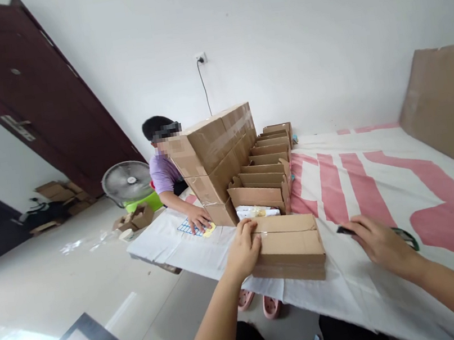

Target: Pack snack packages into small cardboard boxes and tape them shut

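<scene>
My left hand (245, 247) grips the left end of a closed cardboard box (291, 243), its fingers curled over the top edge. Tape shows near those fingertips, and the box lies at the table's near edge. To the right of the box, my right hand (374, 242) is closed around a small black tool (344, 230) whose tip points left. It looks like a utility knife, but most of it is hidden in my palm. Behind that wrist a green ring-shaped item (407, 238) shows in part. A white packet (257, 211) lies just behind the box.
Taped boxes (217, 143) stand stacked at the far left of the table. Beside them runs a row of open cartons (262, 193). A co-worker (165, 170) rests a hand on a patterned sheet (191, 227). A fan (128, 180) and a large cardboard panel (449, 102) flank the table.
</scene>
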{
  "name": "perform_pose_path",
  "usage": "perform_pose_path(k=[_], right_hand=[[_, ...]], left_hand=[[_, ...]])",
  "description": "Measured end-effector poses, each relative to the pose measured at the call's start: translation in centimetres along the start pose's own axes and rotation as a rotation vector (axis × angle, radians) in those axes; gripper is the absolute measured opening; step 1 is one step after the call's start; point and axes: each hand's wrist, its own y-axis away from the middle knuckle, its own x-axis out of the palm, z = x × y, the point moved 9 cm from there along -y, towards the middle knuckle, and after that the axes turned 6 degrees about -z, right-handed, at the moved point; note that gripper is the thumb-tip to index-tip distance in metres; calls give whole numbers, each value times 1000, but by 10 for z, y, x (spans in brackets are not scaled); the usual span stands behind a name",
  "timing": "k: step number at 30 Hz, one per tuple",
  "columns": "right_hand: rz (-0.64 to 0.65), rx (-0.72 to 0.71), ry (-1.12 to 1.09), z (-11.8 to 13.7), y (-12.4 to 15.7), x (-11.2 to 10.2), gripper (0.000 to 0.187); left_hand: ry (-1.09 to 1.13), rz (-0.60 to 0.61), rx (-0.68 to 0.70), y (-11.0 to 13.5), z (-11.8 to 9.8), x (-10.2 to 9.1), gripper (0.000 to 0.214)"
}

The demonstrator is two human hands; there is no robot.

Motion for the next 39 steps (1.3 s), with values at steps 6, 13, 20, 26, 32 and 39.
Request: perform_pose_path(k=[6,13,20,26,32,39], right_hand=[[-117,-361,68,95,-94,-12,35],[124,-610,138,183,-139,43,23],[148,-688,182,211,-149,69,30],[180,-718,201,213,-150,74,31],[256,-775,231,202,-142,57,23],[301,-775,312,174,-128,36,21]], left_hand=[[5,-33,15,-1,5,0,36],[27,-61,11,-1,8,1,49],[62,-61,-31,0,12,1,62],[50,-45,-65,1,9,0,63],[-24,-33,-72,1,6,0,67],[-58,-24,-55,2,2,-1,60]])
